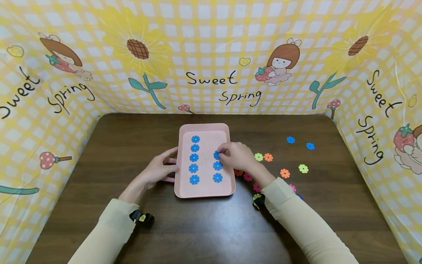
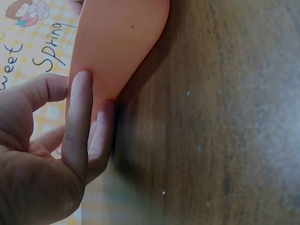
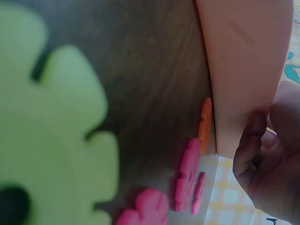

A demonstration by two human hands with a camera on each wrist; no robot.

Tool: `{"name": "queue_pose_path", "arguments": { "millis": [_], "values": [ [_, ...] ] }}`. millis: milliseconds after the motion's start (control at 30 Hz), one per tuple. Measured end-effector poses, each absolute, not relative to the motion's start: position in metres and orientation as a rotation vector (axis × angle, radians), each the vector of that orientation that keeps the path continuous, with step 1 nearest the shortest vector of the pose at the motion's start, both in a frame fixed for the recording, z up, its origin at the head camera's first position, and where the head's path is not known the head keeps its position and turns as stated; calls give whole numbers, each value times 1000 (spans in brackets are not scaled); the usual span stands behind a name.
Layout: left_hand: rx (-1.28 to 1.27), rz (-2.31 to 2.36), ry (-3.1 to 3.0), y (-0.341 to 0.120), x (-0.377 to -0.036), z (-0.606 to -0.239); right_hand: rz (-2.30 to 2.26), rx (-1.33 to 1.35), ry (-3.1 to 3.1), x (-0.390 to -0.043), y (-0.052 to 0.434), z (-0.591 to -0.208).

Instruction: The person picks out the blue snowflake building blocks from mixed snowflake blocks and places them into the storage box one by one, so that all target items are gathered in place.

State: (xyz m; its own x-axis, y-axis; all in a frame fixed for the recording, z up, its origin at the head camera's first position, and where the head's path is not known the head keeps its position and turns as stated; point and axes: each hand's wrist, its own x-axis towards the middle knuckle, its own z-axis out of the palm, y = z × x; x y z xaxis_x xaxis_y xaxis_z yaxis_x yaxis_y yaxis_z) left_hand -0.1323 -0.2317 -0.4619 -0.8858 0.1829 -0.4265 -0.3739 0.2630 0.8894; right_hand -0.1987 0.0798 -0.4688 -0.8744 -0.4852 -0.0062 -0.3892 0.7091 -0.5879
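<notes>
I see the pink tray (image 1: 204, 128) in the middle of the dark surface (image 1: 99, 220). My left hand (image 1: 158, 170) lies against the tray's left edge, its grip released, straight fingers (image 2: 79, 117) touching the outer wall. My right hand (image 1: 237, 156) reaches over the tray's right side and its fingertips pinch a blue disc (image 1: 216, 155) at the top of the right column. Inside the tray, 5 blue discs (image 1: 194, 157) run in a left column; below the pinched one sit 2 more (image 1: 217, 171). Right of the tray, loose discs lie on the surface: green (image 1: 258, 157), orange (image 1: 268, 157), 2 blue (image 1: 300, 143) farther back, pink ones (image 3: 187, 173) just beside the tray wall.
</notes>
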Motion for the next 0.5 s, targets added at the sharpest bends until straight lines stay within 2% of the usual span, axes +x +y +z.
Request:
{"name": "queue_pose_path", "arguments": {
  "millis": [300,500],
  "values": [
    [-169,1652,2102,-231,-132,-461,-797,-751,2799,-198,79,-469],
    [-166,1656,2105,-233,-132,-462,-915,-711,2739,-195,83,-462]
  ]
}}
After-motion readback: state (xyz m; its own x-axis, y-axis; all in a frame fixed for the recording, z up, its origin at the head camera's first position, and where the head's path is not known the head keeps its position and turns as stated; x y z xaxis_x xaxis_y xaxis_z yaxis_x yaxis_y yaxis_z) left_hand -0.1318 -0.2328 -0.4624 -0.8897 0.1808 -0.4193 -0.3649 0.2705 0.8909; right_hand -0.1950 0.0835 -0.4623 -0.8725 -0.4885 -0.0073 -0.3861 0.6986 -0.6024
